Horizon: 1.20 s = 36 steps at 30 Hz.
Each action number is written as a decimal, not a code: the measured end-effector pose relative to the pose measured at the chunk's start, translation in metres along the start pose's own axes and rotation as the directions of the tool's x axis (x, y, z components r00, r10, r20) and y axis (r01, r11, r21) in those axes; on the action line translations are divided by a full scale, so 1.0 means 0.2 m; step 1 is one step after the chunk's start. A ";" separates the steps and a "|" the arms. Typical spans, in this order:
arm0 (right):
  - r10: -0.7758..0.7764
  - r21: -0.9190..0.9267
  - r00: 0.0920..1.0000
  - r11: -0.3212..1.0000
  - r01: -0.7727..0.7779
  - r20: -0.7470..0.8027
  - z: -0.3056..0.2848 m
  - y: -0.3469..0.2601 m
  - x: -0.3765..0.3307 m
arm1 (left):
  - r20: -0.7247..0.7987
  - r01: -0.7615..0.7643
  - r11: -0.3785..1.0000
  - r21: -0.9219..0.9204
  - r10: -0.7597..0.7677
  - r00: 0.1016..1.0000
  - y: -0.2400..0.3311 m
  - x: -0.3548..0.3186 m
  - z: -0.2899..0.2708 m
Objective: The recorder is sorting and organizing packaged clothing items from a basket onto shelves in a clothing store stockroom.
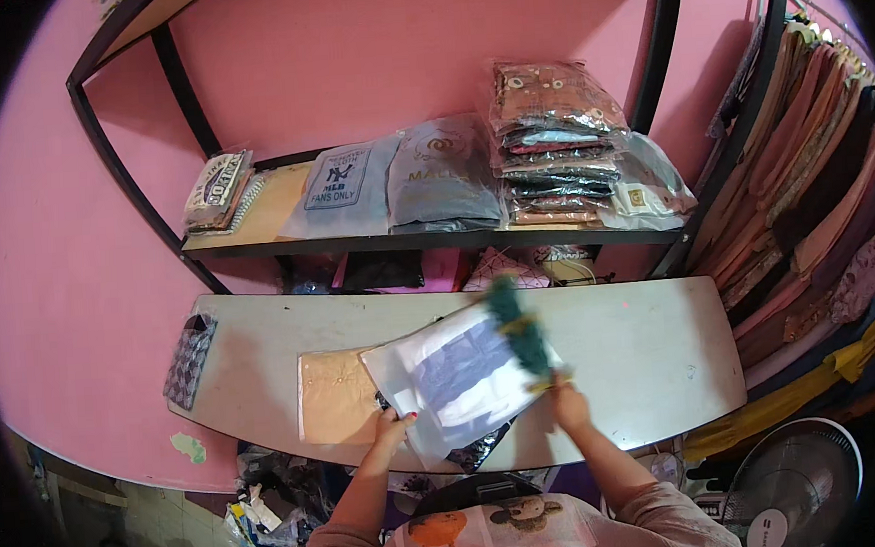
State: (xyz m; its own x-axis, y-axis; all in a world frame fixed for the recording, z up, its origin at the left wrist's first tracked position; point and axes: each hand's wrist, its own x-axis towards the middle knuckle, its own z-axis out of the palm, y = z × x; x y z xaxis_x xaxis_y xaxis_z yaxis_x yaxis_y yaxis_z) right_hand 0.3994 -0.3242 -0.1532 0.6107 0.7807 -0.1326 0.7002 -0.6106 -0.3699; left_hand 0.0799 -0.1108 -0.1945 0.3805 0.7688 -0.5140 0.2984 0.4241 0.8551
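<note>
Above the table I see a flat, frosted plastic garment bag with folded blue-violet and white cloth showing through it. My left hand is closed on its lower left edge. My right hand is closed around the yellowish lower end of a dark green, brush-like thing, smeared by motion, which lies across the bag's right side. Its exact kind cannot be made out. Under the bag's left side lies a flat peach-coloured package. A dark patterned package peeks out below the bag.
The pale table carries a grey checked package at its left end. Behind it, a shelf holds bagged garments and a tall stack of packaged clothes. Hanging clothes and a fan stand at the right.
</note>
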 end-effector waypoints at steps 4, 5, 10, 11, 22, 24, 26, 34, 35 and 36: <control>0.409 0.010 0.905 0.912 -0.411 -0.114 -0.14 0.46 -0.02 | 0.096 0.099 0.972 -0.212 -0.081 0.992 0.12 -0.04 0.00; 0.410 0.014 0.904 0.912 -0.411 -0.119 -0.18 0.46 -0.03 | 0.098 0.094 0.973 -0.211 -0.075 0.992 0.13 -0.02 -0.01; 0.128 -0.372 0.877 0.870 -0.323 -0.463 -0.29 0.23 0.09 | -0.085 -0.012 0.872 -0.489 -0.034 0.996 0.20 0.14 -0.03; 0.028 -0.291 0.908 0.943 -0.163 -0.417 -0.25 0.21 0.16 | -0.112 -0.040 0.855 -0.518 -0.022 0.993 0.24 0.16 0.01; 0.096 0.608 0.960 0.756 -0.242 0.263 -0.02 0.00 0.48 | 0.007 0.015 0.925 -0.379 -0.013 1.000 0.49 -0.01 -0.02; 0.034 0.826 0.927 0.443 -0.348 0.373 -0.04 0.04 0.46 | 0.082 0.126 0.946 -0.299 -0.106 0.991 0.56 -0.04 -0.04; -0.078 0.894 0.914 0.253 -0.369 0.399 -0.08 0.05 0.44 | 0.089 0.073 0.957 -0.282 -0.049 0.995 0.62 -0.06 -0.05; -0.021 0.917 0.963 0.302 0.261 -0.267 -0.61 -0.22 0.36 | 0.080 -0.437 0.810 -0.390 0.503 0.861 1.14 -0.23 0.00; 0.020 0.912 0.942 0.259 0.317 -0.334 -0.63 -0.20 0.35 | 0.068 -0.513 0.725 -0.460 0.605 0.794 1.15 -0.24 -0.04; 0.038 0.834 0.889 0.365 0.414 -0.457 -0.62 -0.13 0.38 | 0.076 -0.506 0.729 -0.461 0.601 0.796 1.15 -0.23 -0.07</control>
State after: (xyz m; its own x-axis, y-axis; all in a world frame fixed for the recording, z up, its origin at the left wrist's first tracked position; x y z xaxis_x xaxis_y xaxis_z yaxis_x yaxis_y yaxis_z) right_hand 0.4742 -0.2649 -0.0393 0.7385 0.6094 0.2884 0.1995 0.2112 -0.9569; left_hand 0.1193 -0.0426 0.0257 0.5488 0.8300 0.0995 -0.3784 0.1405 0.9149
